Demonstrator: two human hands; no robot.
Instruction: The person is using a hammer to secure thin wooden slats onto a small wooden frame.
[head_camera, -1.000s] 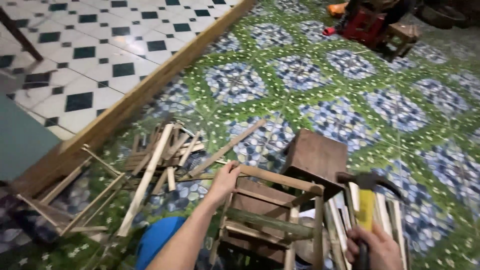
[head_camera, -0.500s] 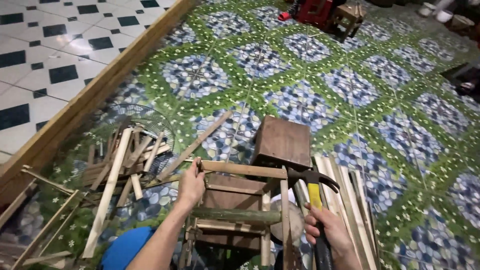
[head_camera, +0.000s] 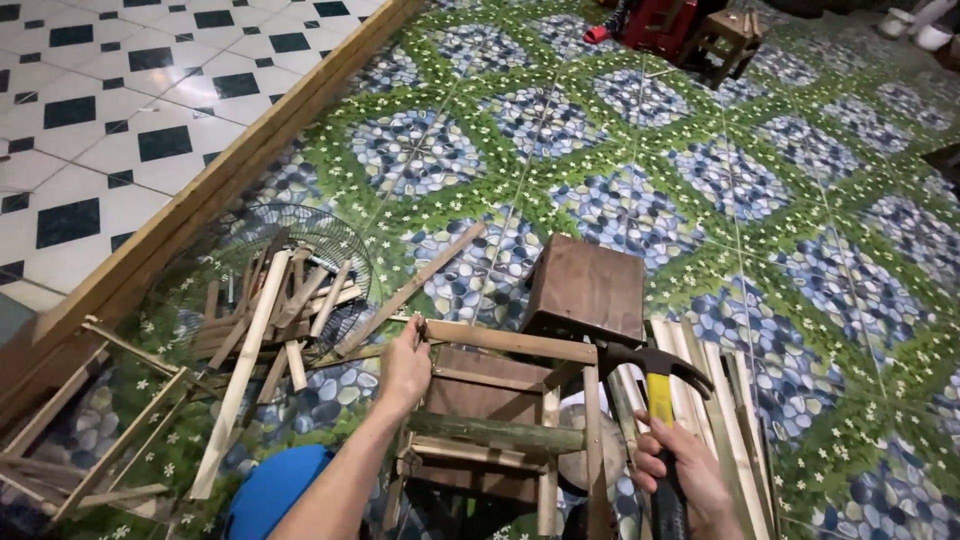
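Left arm: bare forearm rises from the bottom edge, angled up and to the right; wrist nearly straight.
Left hand (head_camera: 405, 368): fingers curled shut on the top left corner of the frame (head_camera: 500, 420), thumb side toward the slat end.
Right arm: only the wrist shows, at the lower right edge.
Right hand (head_camera: 678, 478): fist closed round the yellow-and-black handle of the hammer (head_camera: 655, 385); hammer upright, dark head just beside the frame's top right corner.
Frame: small wooden stool skeleton of slats and a round rung, between the two hands.
Block (head_camera: 588, 290): dark brown box, just behind the frame, touching the floor.
Slats (head_camera: 705, 400): pale strips lying flat right of the frame, under the hammer.
Scrap pile (head_camera: 270, 305): loose sticks over a wire fan guard (head_camera: 345, 245), left of the frame.
Plank (head_camera: 230, 180): long board along the mat edge.
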